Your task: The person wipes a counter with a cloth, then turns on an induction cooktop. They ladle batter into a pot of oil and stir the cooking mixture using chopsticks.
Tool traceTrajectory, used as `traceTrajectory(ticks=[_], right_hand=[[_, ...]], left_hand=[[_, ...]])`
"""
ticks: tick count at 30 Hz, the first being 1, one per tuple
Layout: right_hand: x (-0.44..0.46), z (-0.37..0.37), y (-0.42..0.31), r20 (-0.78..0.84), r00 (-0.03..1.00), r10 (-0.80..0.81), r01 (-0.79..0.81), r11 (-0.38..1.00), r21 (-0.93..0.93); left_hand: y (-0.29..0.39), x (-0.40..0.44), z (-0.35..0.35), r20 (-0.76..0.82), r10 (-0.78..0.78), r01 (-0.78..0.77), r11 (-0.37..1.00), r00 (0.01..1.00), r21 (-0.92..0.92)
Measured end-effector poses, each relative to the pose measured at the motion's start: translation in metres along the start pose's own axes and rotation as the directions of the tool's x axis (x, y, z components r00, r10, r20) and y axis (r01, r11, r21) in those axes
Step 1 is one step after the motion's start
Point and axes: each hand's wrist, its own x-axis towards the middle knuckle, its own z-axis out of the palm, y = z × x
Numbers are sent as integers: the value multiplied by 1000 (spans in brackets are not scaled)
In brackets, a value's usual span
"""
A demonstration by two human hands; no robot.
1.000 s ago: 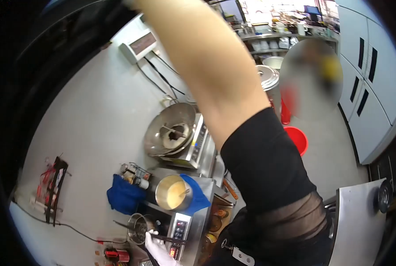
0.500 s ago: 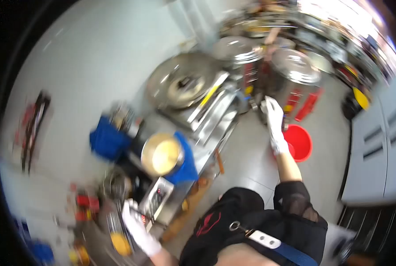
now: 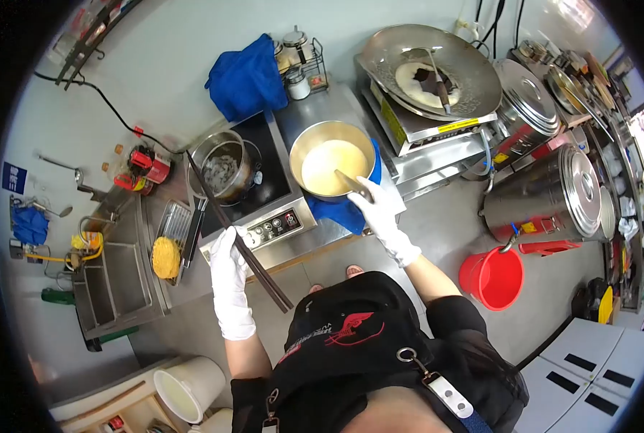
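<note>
Pot (image 3: 304, 141) of pale yellow liquid (image 3: 325, 166) sits on the desk (image 3: 336, 101) at the middle of the scene, with a blue cloth (image 3: 342, 216) under its near side and the black hob (image 3: 273, 169) just to its left. What has just changed is the right hand (image 3: 375, 211): half a second ago it hung over the floor to the right, near the red bucket (image 3: 491, 278), and now it is at the pot's near right rim, its gloved fingers grasping a tool (image 3: 346, 179) whose far end reaches into the liquid. That means both hands are now occupied at the desk. The left hand (image 3: 228, 263), also gloved, still has its fingers clenched around long dark chopsticks (image 3: 253, 263), which slant from the near right up to the left side of a smaller pot (image 3: 228, 141) on the hob. That pot holds something pale and glistening; I cannot tell what it is. Farther right stands a wok (image 3: 477, 65), well apart from both hands.
</note>
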Motion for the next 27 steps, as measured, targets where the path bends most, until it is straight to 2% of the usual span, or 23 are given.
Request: traceTrajectory(ticks=[1, 2, 4, 5, 6, 7, 8, 9, 10, 11, 13, 14, 16, 17, 18, 20, 21, 23, 26, 27], right_hand=[[8, 10, -7, -2, 985, 173, -172, 978, 121], [18, 16, -14, 10, 984, 177, -177, 977, 117], [45, 15, -45, -123, 992, 9, -12, 1000, -24], [59, 12, -47, -45, 999, -21, 16, 994, -109], [76, 8, -45, 36, 998, -47, 53, 980, -190], [92, 10, -36, 69, 967, -246, 254, 890, -379], [101, 4, -26, 146, 922, -357, 386, 872, -302], [102, -8, -26, 251, 896, -366, 435, 837, -333], [102, -21, -33, 357, 860, -364, 486, 797, -358], [97, -32, -41, 370, 855, -364, 493, 792, -360], [83, -44, -54, 564, 789, -245, 525, 747, -409], [78, -42, -54, 576, 781, -242, 530, 744, -406], [72, -36, -55, 599, 734, -319, 519, 833, -193], [73, -26, -44, 554, 728, -404, 536, 839, -92], [77, -21, -43, 560, 726, -401, 535, 840, -92], [84, -13, -43, 547, 673, -498, 673, 719, -173], [84, -15, -42, 552, 670, -497, 675, 718, -172], [85, -22, -39, 643, 620, -449, 765, 528, -369], [76, -36, -58, 638, 587, -498, 773, 581, -257], [76, -38, -61, 635, 569, -522, 795, 548, -261]], left_hand=[[-1, 1, -1, 25, 0, 0, 1000, 1000, -8], [-2, 1, 0, 14, -6, 6, 1000, 1000, -12], [-3, 0, 4, -64, -15, 13, 999, 998, -40], [-2, 1, 2, -9, -30, 30, 999, 1000, -28], [-1, -1, 1, -17, -33, 32, 999, 999, -33], [0, -2, 3, -14, -58, 58, 998, 998, -36], [0, -1, 3, -10, -84, 84, 996, 996, -41], [-1, 0, 1, -15, -103, 102, 994, 995, -31], [-2, 1, -1, -20, -108, 107, 993, 994, -43], [-2, 2, -4, 10, -117, 117, 992, 993, -48], [-3, 4, -6, 29, -128, 130, 989, 991, -67], [-2, 4, -5, 18, -139, 140, 988, 990, -62], [-2, 6, -6, 1, -154, 153, 986, 988, -60], [-2, 7, -7, 20, -150, 151, 987, 988, -57], [-3, 8, -6, 41, -147, 149, 987, 988, -54], [-3, 10, -4, 35, -145, 146, 988, 989, -43], [-3, 11, -4, 47, -145, 148, 987, 988, -55], [-3, 12, -3, 82, -134, 141, 986, 988, -89], [-4, 15, -7, 76, -141, 147, 986, 987, -76], [-7, 17, -9, 71, -137, 143, 986, 988, -91]])
